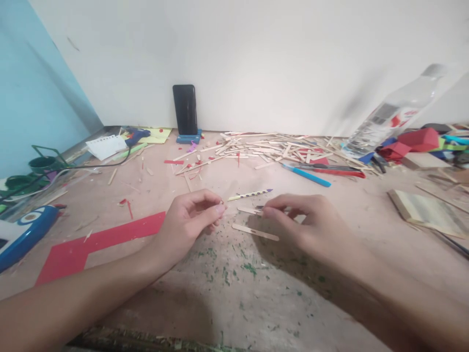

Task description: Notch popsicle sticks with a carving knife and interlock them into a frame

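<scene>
My left hand (194, 212) is closed in a pinch above the table, with a tiny bit of something at its fingertips, too small to name. Opposite it, my right hand (308, 215) is also pinched, thumb against forefinger. A small dark edge shows by its fingertips, but I cannot make out what it is. Just under those fingers lies one wooden craft stick (246, 210), partly hidden by the hand. A second craft stick (255, 232) lies nearer me, flat on the table. Beyond both hands is a cream pencil with dark spots (249, 195).
Loose craft sticks (252, 146) are heaped along the wall. A phone (185, 110) stands in a blue holder. A blue cutter-like tool (308, 175), a tilted-looking plastic bottle (395, 112) and a wooden block (430, 212) are on the right. Red paper (106, 239) lies at left.
</scene>
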Demonstrator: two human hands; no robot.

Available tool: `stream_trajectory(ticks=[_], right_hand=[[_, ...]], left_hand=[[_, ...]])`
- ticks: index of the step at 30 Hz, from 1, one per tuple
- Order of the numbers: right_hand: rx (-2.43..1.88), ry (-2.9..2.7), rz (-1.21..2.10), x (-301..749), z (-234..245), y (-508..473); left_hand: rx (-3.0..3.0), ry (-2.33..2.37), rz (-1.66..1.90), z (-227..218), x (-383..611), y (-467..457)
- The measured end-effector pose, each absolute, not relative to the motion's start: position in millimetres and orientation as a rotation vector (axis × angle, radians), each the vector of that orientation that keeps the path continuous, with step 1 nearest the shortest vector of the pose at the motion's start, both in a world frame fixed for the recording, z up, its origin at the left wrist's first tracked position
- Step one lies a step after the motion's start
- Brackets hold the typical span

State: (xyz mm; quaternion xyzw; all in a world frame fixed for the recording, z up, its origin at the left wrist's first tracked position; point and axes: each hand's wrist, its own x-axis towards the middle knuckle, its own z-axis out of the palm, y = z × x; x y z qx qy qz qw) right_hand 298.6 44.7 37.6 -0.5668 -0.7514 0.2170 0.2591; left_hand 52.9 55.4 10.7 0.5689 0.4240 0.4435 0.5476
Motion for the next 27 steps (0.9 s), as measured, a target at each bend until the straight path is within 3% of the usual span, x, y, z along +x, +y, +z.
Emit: stream_trajectory(ticks=[7,18,27], right_hand=[[-1.553,-2.071,0.382,308.8,31.2,57.9],[-1.340,-2.523,0.533,302.3,34.0,48.3],[-1.464,-2.151,0.560,301.2,42.7,42.7]], left_hand=[[1.393,1.086,1.074,13.5,54.5,56.3],[1.472,1.088,1.017,12.5,57.6,54.1],[1.603,1.044,0.847,9.7,58.4,50.4]])
